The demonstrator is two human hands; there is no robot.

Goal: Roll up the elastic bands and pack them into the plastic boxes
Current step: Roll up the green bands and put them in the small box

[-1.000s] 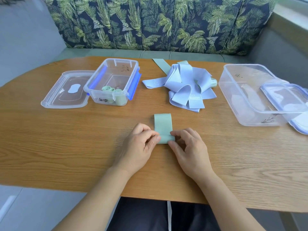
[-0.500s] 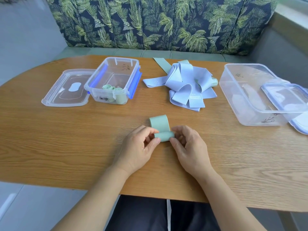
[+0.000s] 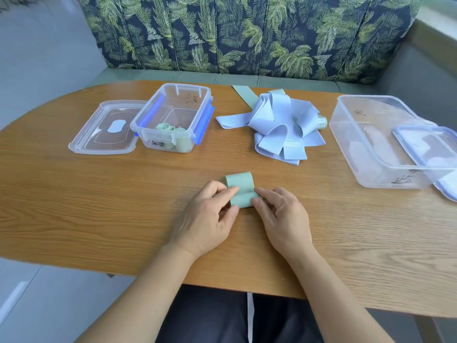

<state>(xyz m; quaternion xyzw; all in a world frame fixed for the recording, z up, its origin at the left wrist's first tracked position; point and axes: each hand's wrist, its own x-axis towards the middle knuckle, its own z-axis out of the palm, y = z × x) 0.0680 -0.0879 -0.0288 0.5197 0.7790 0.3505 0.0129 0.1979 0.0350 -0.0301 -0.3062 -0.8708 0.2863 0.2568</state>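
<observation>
A pale green elastic band (image 3: 241, 189) lies on the wooden table (image 3: 74, 206) in front of me, partly rolled, its free end curling up behind the roll. My left hand (image 3: 210, 219) pinches the roll's left end and my right hand (image 3: 282, 216) pinches its right end. A small clear plastic box (image 3: 173, 117) with blue clips stands at the back left and holds two rolled green bands (image 3: 173, 132). A heap of light blue and green bands (image 3: 279, 125) lies at the back centre. A larger clear box (image 3: 385, 142) stands at the right.
The small box's lid (image 3: 103, 129) lies flat to its left. Another lid (image 3: 427, 144) leans on the large box's near right corner. A leaf-patterned bench back (image 3: 247, 33) runs behind the table. The table's front edge is close to my body.
The flat tail of the green band has shortened and lifted into a curl as both hands rolled it further away from me. Boxes and the heap have stayed put.
</observation>
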